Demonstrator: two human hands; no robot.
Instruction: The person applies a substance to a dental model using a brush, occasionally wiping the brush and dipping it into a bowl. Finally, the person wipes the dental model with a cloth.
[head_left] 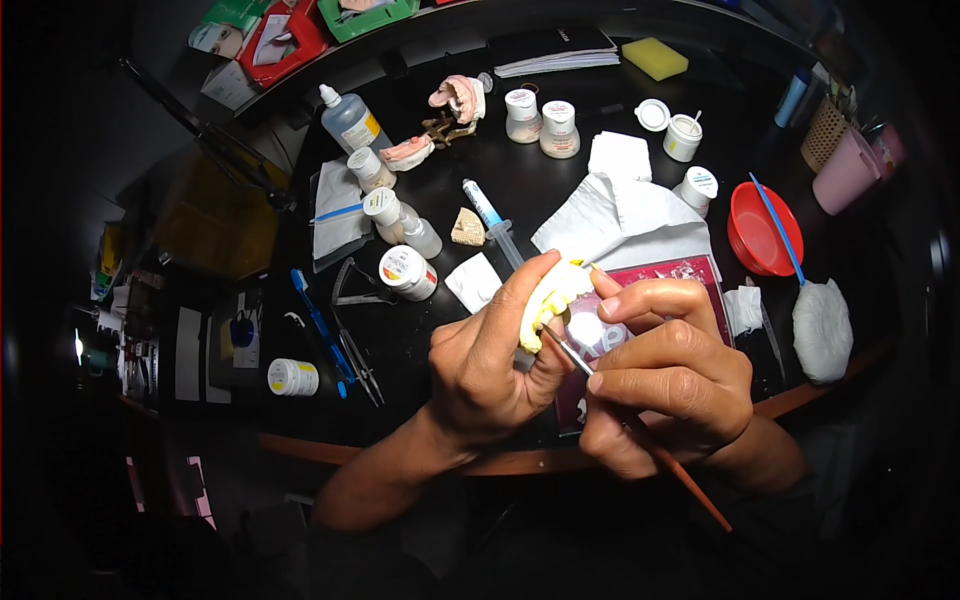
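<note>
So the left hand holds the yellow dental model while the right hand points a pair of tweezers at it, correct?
Only the implement is wrong: in the head view, the right hand points a slim single-shafted tool with a reddish-brown handle at the yellow dental model, which the left hand holds.

Syringe (482, 203) bars hands (490, 368) ahead; gap toward tweezers (358, 361), apparently.

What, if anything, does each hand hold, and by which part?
The left hand holds a yellow, arched dental model along its outer side; the right hand holds a slim, brown and silver tool near its silver front.
</note>
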